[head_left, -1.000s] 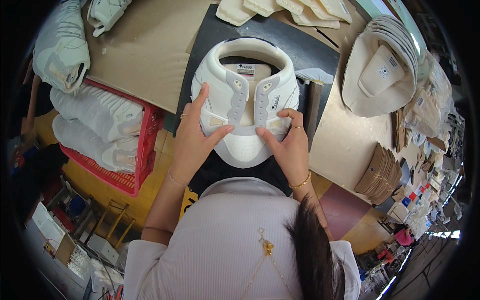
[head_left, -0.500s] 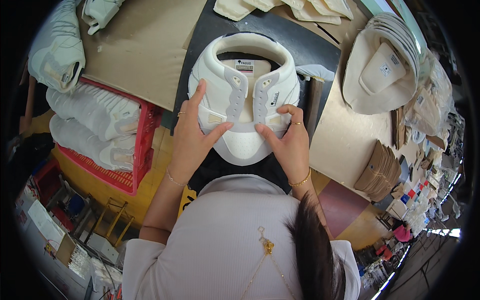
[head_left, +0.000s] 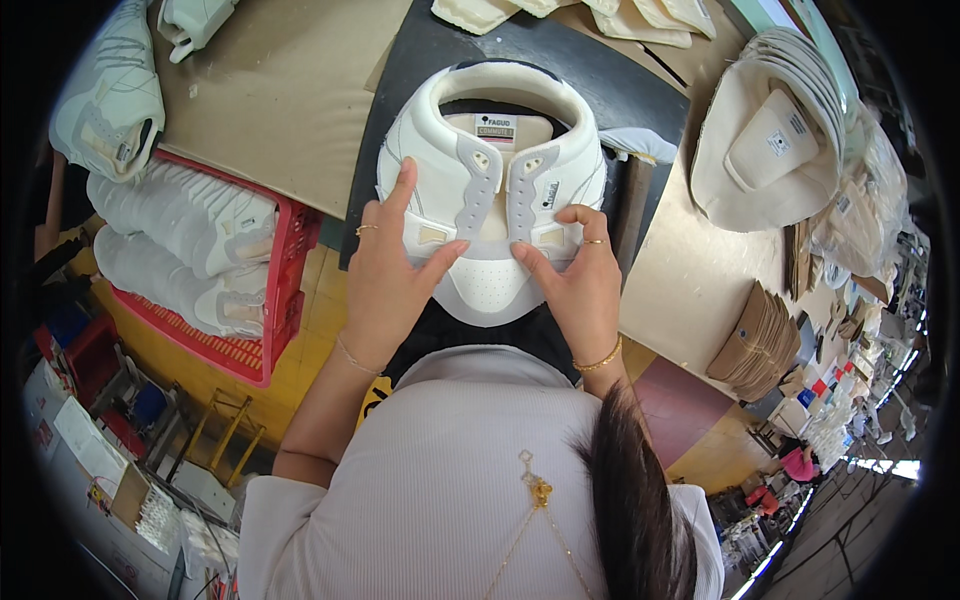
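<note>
The two grey lace flaps (head_left: 523, 205) on the big white shoe top (head_left: 475, 200) have come closer together than they were a second ago. The shoe top and the black board (head_left: 610, 80) also sit a bit higher in view. Both hands have stayed on the same spots.

Far on the left, a pale shoe (head_left: 110, 110) is by the edge of the brown worktop (head_left: 290, 90). Below it is a red basket (head_left: 290, 280), with rows of white shoes (head_left: 215, 235) inside.

Next comes the left hand (head_left: 385, 265). Its grip pinches the shoe top's left side, with the thumb on the front and the pointing finger up along the side. The shoe top is in the middle, over the black board, with its toe poking past the near edge toward the person. The right hand (head_left: 583, 280) has its grip pinching the right side, thumb on the front and pointing finger bent.

To the right are a dark wooden bar (head_left: 632, 205), a stack of tan curved pieces (head_left: 770, 140), a pile of brown flat pieces (head_left: 755, 340) and a clear bag (head_left: 865, 210).
</note>
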